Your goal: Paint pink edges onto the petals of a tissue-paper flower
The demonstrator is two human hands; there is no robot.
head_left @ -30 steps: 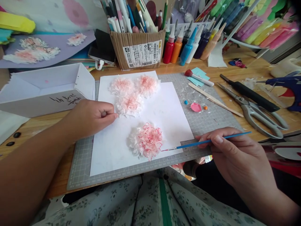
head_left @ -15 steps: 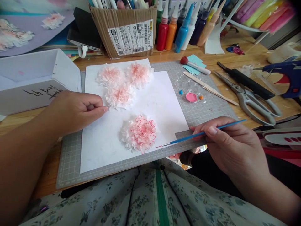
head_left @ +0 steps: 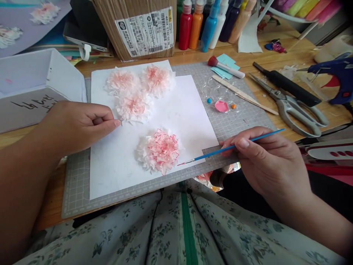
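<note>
A thin blue paintbrush is pinched in my right hand, its pink-tinted tip just right of a ruffled flower with dark pink petal edges. That flower lies on white paper. My left hand rests at the paper's left side, fingers curled and thumb against the index finger; whether anything is between them is too small to tell. Just beyond its fingertips lies a paler flower, touching two more pale flowers. Pink paint sits in a clear palette on the grey cutting mat.
A white box stands at the left. Behind the paper are a cardboard box and paint bottles. A makeup-style brush, wooden stick, scissors, black tool and blue glue gun lie right.
The view has shifted slightly, so most things appear a little higher and further left. Both hands keep nearly the same pose, and the paintbrush tip stays beside the dark-edged flower.
</note>
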